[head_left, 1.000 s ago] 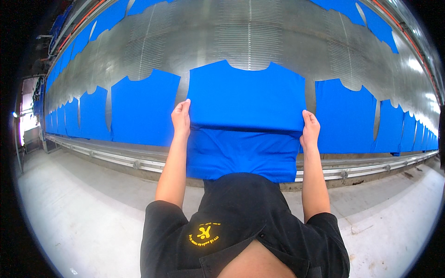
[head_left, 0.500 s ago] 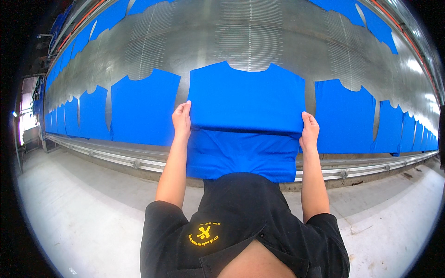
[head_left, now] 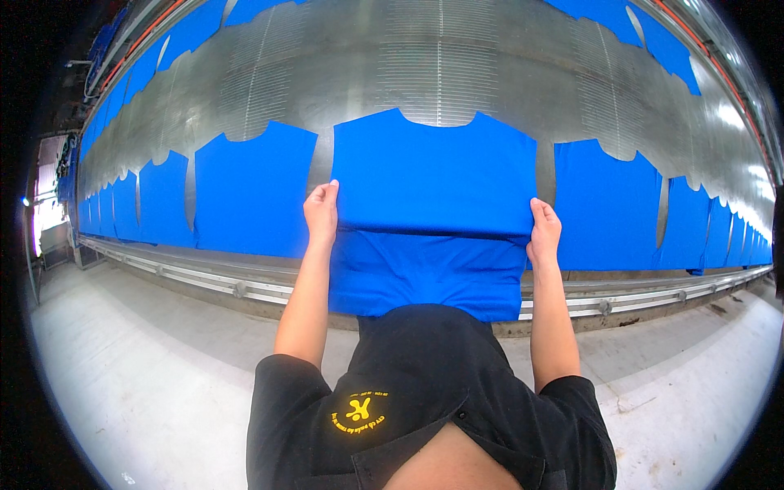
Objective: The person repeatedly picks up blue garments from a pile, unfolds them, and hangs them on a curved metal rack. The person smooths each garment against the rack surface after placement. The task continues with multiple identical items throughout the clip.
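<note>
A blue cut fabric panel (head_left: 434,175), shaped like a shirt body with a scooped neckline, lies in front of me on a grey metal table (head_left: 351,82). My left hand (head_left: 321,211) pinches its left edge, fingers closed. On the opposite edge, slightly nearer to me, my right hand (head_left: 544,227) is closed in a pinch too. Between the hands the cloth makes a straight crosswise fold. Its lower part hangs wrinkled over the table's front edge against my body.
Similar blue panels lie in a row at left (head_left: 255,188) and right (head_left: 608,204), with narrow gaps between. More blue pieces (head_left: 665,49) line the far side. A metal rail (head_left: 261,288) runs along the table front, above a pale concrete floor (head_left: 163,359).
Almost nothing differs. Both hands keep their grip at the panel's sides, and the cloth looks nearly the same.
</note>
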A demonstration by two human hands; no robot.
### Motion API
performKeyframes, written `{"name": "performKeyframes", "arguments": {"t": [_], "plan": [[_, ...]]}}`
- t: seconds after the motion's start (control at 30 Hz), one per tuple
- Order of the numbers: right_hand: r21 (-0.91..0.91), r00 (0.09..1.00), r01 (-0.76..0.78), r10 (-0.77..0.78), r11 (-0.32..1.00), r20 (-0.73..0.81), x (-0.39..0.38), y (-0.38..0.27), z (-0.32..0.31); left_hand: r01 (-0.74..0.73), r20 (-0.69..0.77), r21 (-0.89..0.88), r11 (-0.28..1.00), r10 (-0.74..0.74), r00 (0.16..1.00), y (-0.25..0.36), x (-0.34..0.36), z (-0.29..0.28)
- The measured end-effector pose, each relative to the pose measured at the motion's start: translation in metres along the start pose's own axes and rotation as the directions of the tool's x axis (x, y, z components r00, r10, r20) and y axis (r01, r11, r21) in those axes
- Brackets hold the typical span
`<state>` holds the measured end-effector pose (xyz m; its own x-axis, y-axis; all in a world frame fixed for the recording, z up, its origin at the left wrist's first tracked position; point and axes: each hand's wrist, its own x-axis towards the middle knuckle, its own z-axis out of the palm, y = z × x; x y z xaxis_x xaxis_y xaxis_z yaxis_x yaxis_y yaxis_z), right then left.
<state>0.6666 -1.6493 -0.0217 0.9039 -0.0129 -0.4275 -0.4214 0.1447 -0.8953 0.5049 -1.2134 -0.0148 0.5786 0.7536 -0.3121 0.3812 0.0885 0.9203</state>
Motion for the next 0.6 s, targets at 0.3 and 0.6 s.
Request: {"name": "performKeyframes", "arguments": {"t": [0.3, 0.6], "plan": [[-0.039, 1.0, -0.016, 0.015, 0.999, -0.006, -0.0024, 0.0031, -0.0016, -0.021, -0.031, 0.056, 0.998, 0.022, 0.999, -0.003, 0.0005, 0.001], [-0.036, 1.0, -0.021, 0.021, 0.999, -0.019, -0.0035, 0.0043, -0.0023, 0.004, -0.018, 0.051, 0.999, -0.004, 1.0, -0.0055, 0.0007, -0.0006]]}}
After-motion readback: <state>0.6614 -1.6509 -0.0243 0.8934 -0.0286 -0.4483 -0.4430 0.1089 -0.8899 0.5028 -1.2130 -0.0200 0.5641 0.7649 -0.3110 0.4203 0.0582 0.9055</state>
